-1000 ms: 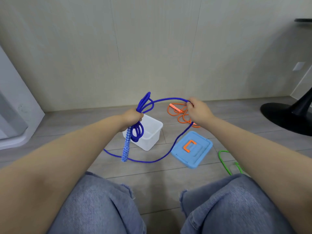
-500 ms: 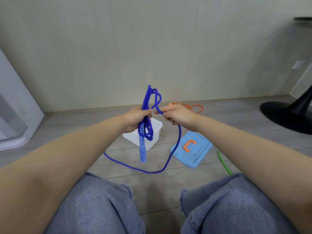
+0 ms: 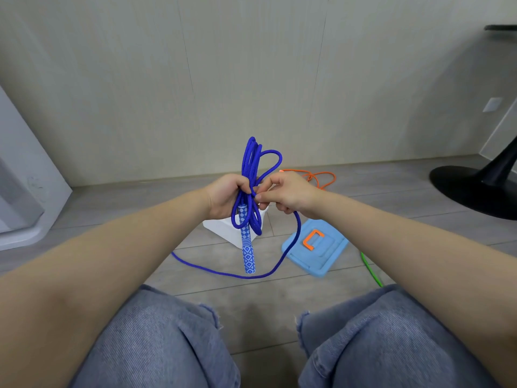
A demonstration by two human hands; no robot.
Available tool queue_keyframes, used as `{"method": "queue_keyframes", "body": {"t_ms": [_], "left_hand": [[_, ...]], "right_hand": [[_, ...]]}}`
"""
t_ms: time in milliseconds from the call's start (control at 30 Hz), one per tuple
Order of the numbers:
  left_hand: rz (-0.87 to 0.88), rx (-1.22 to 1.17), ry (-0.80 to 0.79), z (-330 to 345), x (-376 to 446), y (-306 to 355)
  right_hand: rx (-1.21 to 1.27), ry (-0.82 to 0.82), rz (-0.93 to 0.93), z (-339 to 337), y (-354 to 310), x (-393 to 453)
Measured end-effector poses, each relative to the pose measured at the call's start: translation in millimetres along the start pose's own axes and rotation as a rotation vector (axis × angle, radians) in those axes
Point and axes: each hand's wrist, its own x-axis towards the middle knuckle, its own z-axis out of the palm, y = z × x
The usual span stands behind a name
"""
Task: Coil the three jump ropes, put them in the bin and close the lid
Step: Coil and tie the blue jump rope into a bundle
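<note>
Currently left hand [image 3: 228, 196] grips the blue jump rope [image 3: 253, 175] coil, right hand [image 3: 282, 193] pinches the next loop. Risk: floor slack snags the bin [image 3: 221, 226], coil slips loose.

Blue jump rope [image 3: 251, 175]: braided cord, matt; handle [image 3: 247, 247] wrapped in a patterned, slightly sheeny grip. Orange rope [image 3: 321, 176] and green rope [image 3: 370, 268]: smooth, plastic-looking, glossy. Bin [image 3: 223, 229], centre: white plastic, smooth, matt. Lid [image 3: 330, 259], lower right of the bin: light blue plastic, satin, with orange plastic clasp [image 3: 312, 237]. Floor [image 3: 140, 208]: grey wood-grain planks, matt. Trousers [image 3: 156, 345]: faded blue denim, frayed edges.
</note>
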Motion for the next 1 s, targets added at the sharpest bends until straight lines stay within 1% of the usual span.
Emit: {"method": "queue_keyframes", "body": {"t_ms": [100, 200, 333, 400, 467, 567, 633, 700, 733, 767, 833, 867, 933, 1000], "left_hand": [[-0.015, 0.017, -0.015, 3, -1, 0], [0.004, 0.022, 0.067, 2, 1, -1], [0.139, -0.148, 0.232, -8, 5, 4], [0.219, -0.217, 0.255, -16, 3, 13], [0.27, -0.346, 0.24, -22, -1, 22], [0.294, -0.495, 0.248, -35, -7, 29], [0.297, -0.508, 0.254, -40, -8, 28], [0.303, -0.509, 0.237, -40, -8, 28], [0.311, -0.509, 0.222, -40, -8, 29], [0.32, -0.509, 0.211, -39, -9, 31], [0.32, -0.509, 0.214, -39, -8, 33], [0.307, -0.484, 0.234, -38, -7, 32], [0.262, -0.365, 0.307, -36, -3, 26], [0.211, -0.227, 0.375, -34, 0, 18]], "right_hand": [[0.008, -0.006, -0.013, -1, 1, 0], [0.047, -0.035, -0.025, 0, 0, -1], [0.145, -0.064, 0.034, 2, -2, 0], [0.142, -0.103, 0.058, -2, 0, -2], [0.073, -0.09, 0.027, -11, 5, -5], [-0.202, 0.015, -0.034, -29, 16, -5], [-0.45, 0.037, 0.017, -41, 30, -5], [-0.612, 0.028, 0.143, -52, 42, -9], [-0.624, 0.031, 0.196, -56, 45, -12], [-0.587, 0.047, 0.229, -60, 47, -14], [-0.47, 0.098, 0.253, -69, 52, -18], [-0.455, 0.112, 0.256, -73, 54, -18], [-0.545, 0.133, 0.251, -77, 60, -17], [-0.676, 0.202, 0.222, -76, 59, -13]]}}
